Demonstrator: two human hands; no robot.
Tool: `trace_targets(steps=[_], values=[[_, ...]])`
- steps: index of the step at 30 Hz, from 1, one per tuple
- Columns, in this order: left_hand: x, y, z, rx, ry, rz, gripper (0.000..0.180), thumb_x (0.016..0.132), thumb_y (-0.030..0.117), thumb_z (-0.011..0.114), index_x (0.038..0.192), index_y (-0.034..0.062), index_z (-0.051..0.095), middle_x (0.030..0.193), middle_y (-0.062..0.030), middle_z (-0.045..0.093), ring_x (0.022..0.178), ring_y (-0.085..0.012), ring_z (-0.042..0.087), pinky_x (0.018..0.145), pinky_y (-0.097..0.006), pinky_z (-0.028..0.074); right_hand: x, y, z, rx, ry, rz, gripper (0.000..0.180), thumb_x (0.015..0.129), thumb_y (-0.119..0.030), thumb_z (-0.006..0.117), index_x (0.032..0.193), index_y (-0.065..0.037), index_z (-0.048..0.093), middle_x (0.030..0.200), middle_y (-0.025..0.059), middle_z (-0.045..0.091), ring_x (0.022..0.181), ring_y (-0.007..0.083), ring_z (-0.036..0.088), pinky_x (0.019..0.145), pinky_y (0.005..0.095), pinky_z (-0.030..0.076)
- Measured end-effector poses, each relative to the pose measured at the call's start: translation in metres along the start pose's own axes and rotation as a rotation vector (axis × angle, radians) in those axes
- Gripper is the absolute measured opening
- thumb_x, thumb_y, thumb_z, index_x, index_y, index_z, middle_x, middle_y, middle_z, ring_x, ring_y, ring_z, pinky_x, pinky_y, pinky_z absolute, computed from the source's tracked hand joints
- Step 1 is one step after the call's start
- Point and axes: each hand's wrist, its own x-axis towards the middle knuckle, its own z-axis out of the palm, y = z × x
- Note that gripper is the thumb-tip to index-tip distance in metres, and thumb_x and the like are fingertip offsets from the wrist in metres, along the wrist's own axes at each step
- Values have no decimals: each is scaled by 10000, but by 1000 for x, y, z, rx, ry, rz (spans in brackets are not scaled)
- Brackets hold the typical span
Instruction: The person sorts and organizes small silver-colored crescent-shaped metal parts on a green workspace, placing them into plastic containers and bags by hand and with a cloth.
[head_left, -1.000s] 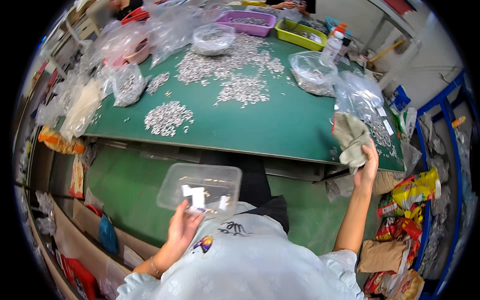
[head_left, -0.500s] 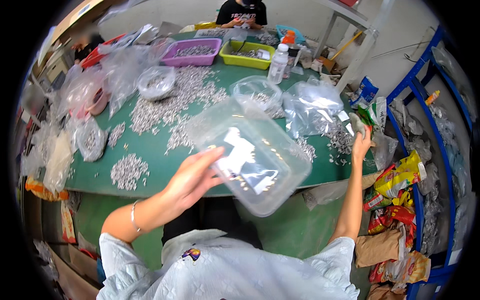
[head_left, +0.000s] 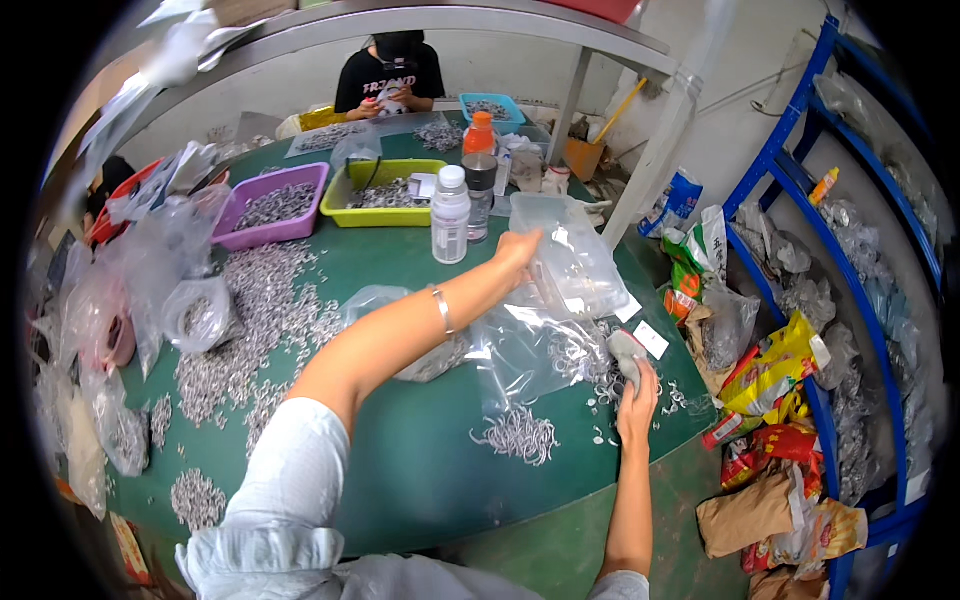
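Now the left hand (head_left: 517,248) stretches across the green desk (head_left: 420,470), fingers closed on the clear plastic container (head_left: 565,262) near the right edge, tipped for emptying perhaps. The right hand (head_left: 636,388) grips a grey cloth (head_left: 626,352) beside small metal pieces (head_left: 517,432).

I count two bottles at twelve o'clock: a white-capped bottle (head_left: 450,214) and an orange-capped bottle (head_left: 479,176). Three trays sit behind them: a purple tray (head_left: 277,206) at eleven, a yellow-green tray (head_left: 389,190) and a blue tray (head_left: 491,108) at twelve. One seated co-worker (head_left: 388,78) beyond.
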Motion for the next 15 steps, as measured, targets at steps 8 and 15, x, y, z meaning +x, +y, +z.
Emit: trace_targets(steps=[8,15], values=[[189,-26,-11,263,346,197,503,891,422,601,878,-81,603,756,-135,584,592,-235,561,495,-422,454,6,-19,1,23,-100,93,421,827,-1,481,1245,12,529,1240,241,546,1179,412,484,1037,448,349],[162,-12,8,406,327,219,577,860,404,620,1098,-121,609,1121,-310,622,1112,-402,596,973,-419,448,3,-2,-9,17,-65,124,397,840,3,480,1233,24,525,1224,240,550,1149,419,507,1006,443,376]])
